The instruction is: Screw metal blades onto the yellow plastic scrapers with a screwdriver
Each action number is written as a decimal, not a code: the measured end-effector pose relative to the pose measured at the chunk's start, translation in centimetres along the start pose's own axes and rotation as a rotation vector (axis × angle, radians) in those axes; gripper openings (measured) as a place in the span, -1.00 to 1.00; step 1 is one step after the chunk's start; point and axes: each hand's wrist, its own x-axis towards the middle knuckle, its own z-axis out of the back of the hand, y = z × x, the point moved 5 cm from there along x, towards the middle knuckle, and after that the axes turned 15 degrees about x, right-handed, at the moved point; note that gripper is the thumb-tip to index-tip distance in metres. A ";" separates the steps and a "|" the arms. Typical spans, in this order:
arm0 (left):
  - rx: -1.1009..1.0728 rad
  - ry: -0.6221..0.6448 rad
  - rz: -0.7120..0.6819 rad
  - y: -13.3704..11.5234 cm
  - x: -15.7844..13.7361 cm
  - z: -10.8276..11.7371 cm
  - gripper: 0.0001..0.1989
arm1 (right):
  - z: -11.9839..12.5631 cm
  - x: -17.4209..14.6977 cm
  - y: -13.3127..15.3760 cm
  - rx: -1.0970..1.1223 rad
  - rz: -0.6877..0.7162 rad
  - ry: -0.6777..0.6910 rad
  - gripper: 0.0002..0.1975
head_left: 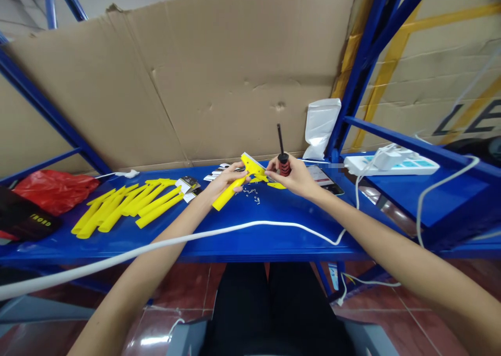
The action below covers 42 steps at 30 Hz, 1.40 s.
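Observation:
My left hand (229, 179) is closed around a yellow scraper (226, 195). Its handle slants down to the left, and its wide head with a pale metal edge points up to the right. My right hand (299, 178) grips a screwdriver (283, 163) with a red and black handle, its dark shaft standing upward. The thumb and index finger of that hand are at the right end of the scraper's head. Beneath the hands, small screws (252, 193) lie scattered on the blue table (235, 241), beside small yellow plastic pieces (276, 185).
Several yellow scraper handles (129, 204) lie at left near black-and-white packets (188, 187) and a red plastic bag (55, 189). A white cable (250, 224) crosses in front of the forearms. A phone (325, 179), white pouch (321, 123) and power strip (391, 164) are at right.

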 end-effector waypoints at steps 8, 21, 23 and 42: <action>-0.049 0.057 0.101 1.2 0.1 -0.8 -0.34 | -0.9 -0.3 -0.6 -0.070 -0.042 0.121 -0.51; -0.046 0.079 0.097 1.1 0.1 -1.0 -0.28 | -1.0 -0.3 -1.1 0.052 -0.073 0.057 -0.42; -0.049 0.085 0.095 1.1 0.1 -0.9 -0.27 | -1.0 -0.3 -1.2 0.056 -0.086 0.052 -0.42; -0.036 0.095 0.071 1.2 0.1 -0.9 -0.24 | -1.1 -0.2 -1.6 0.041 -0.108 0.064 -0.39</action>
